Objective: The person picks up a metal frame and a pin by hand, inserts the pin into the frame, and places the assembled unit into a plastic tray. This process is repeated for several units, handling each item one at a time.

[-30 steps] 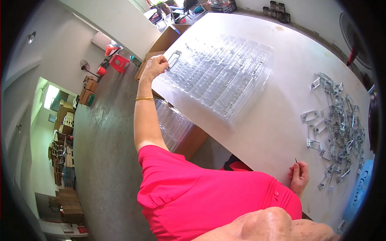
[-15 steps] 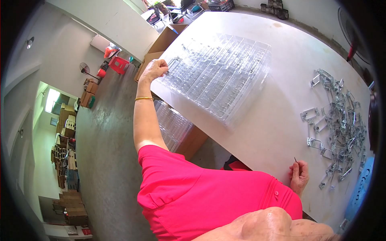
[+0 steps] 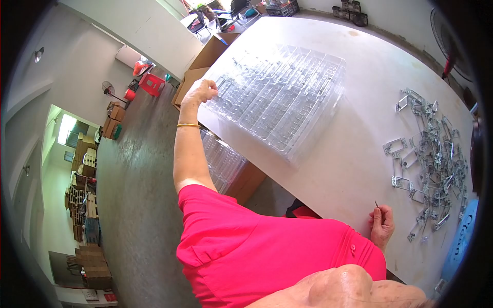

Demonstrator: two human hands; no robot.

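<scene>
A stack of clear plastic trays (image 3: 303, 102) with rows of compartments lies on the white table. Small metal parts seem to sit in the rows, but glare blurs them. My left hand (image 3: 201, 92) is at the stack's left corner, its thumb and fingers pinched together; what they hold, if anything, is hidden. Near the table's front edge, my right hand (image 3: 381, 226) is closed around a thin dark metal piece (image 3: 377, 204), whose tip sticks up from the fingers. To its right spreads a loose pile of metal brackets (image 3: 436, 159), some with wire-like loops.
Beneath the table edge stands another stack of clear trays (image 3: 221, 159) on a cardboard box. An open cardboard box (image 3: 197, 77) stands beyond the table's left edge. A blue object (image 3: 465, 233) with lettering lies at the right, and a fan (image 3: 447, 43) stands behind.
My left hand has shifted slightly right and down along the tray corner, still pinched. My right hand keeps its place with the thin metal piece.
</scene>
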